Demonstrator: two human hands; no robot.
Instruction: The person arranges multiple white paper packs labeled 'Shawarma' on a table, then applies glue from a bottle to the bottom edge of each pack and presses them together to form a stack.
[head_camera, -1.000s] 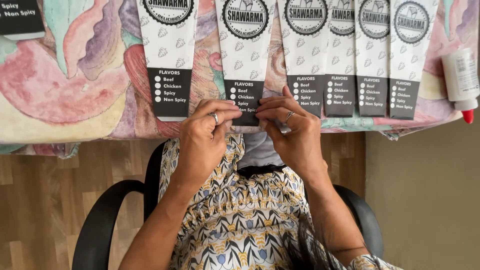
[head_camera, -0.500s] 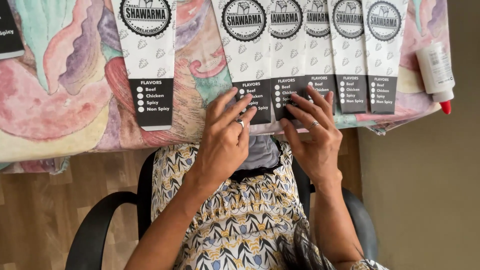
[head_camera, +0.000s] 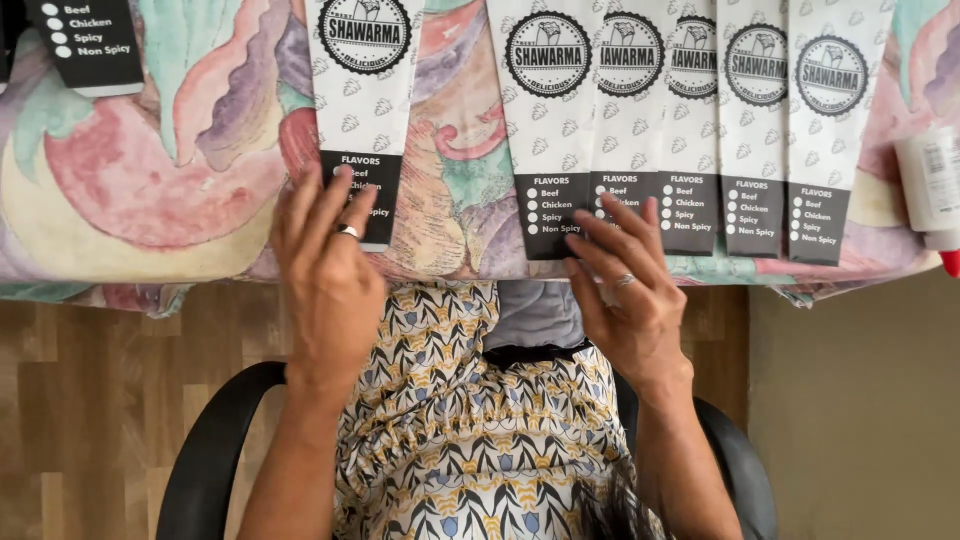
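Note:
A lone white paper sleeve with a round black emblem and a black lower end lies on the flowered tablecloth. My left hand lies flat with its fingertips on that black end. To the right, several identical sleeves lie side by side, overlapping. My right hand, fingers spread, rests on the lower ends of the left ones in that row. Neither hand grips anything. A ring shows on each hand.
A white glue bottle with a red cap lies at the table's right edge. Another sleeve's black end shows at the top left. Below the table edge are my patterned lap, black chair arms and a wooden floor.
My left hand has left the overlapped row and moved left onto the lone sleeve. My right hand stays on the row's lower ends, its fingers now spread.

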